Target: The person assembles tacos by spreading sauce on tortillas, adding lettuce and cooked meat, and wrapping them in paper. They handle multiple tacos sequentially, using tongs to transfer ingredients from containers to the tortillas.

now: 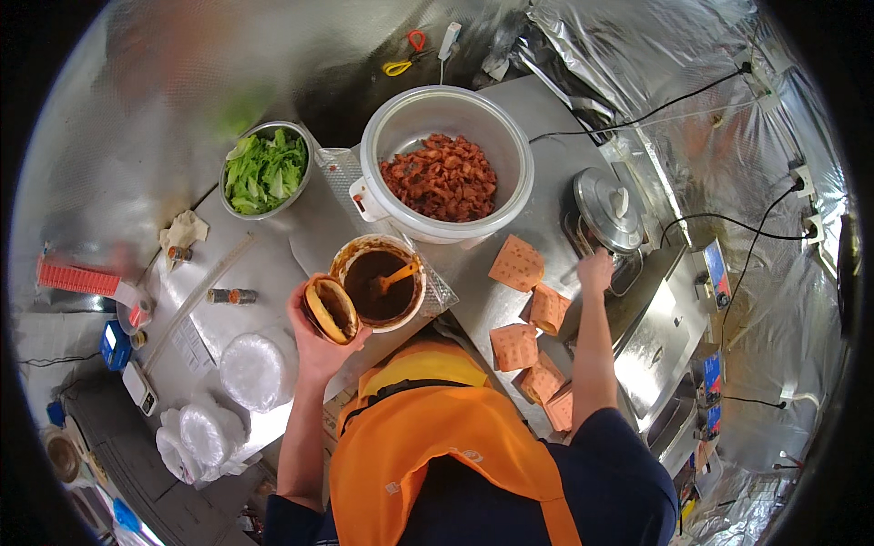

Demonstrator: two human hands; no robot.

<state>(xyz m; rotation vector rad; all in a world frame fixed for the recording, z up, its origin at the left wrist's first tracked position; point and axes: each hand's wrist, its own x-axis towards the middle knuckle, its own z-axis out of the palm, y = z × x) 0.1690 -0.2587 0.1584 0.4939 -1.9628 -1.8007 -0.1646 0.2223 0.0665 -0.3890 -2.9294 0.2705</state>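
Here we hold the split bun (pixel 331 310) in our left hand (pixel 317 353), just left of the sauce bowl (pixel 421 295), while our right hand (pixel 596 270), grip unclear, sits by the silver lid (pixel 604 217).

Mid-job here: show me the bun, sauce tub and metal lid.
Bun (pixel 335 309): head view, on its dark inside.
Sauce tub (pixel 393 325): head view, on its near rim.
Metal lid (pixel 602 211): head view, on its top beside the knob.
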